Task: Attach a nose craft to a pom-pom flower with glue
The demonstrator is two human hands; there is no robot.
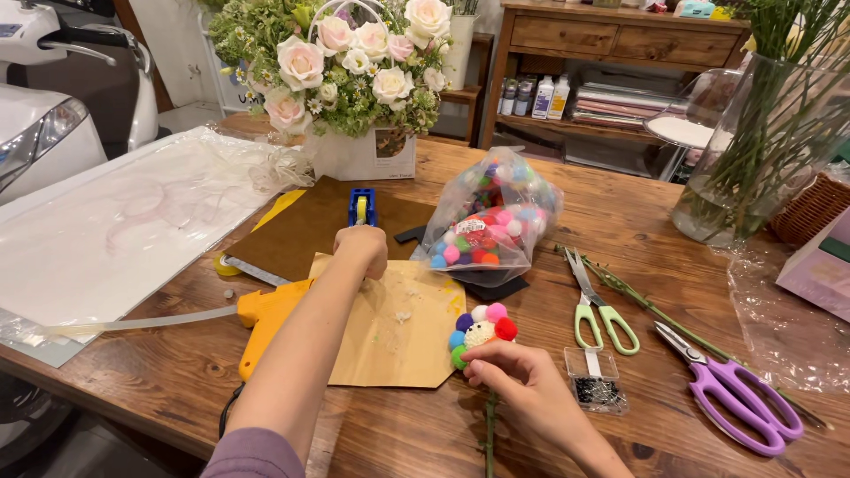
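A: Left hand (360, 250)?

B: Fingers are curled shut around the blue tape dispenser (361, 206), set on the brown sheet (310, 226) toward the far middle of the wooden desk (620, 221).

A: Right hand (518, 376)?

B: Fingertips are pinched on a flower of coloured pom-poms on a green stem (479, 329), held near the desk's near edge, just beside the tan paper envelope (398, 332).

A: Nearby?

B: An orange glue gun (266, 319) is seen left of the envelope, a clear bag of pom-poms (491, 217) behind, green-handled scissors (595, 310) and purple-handled scissors (735, 389) right.
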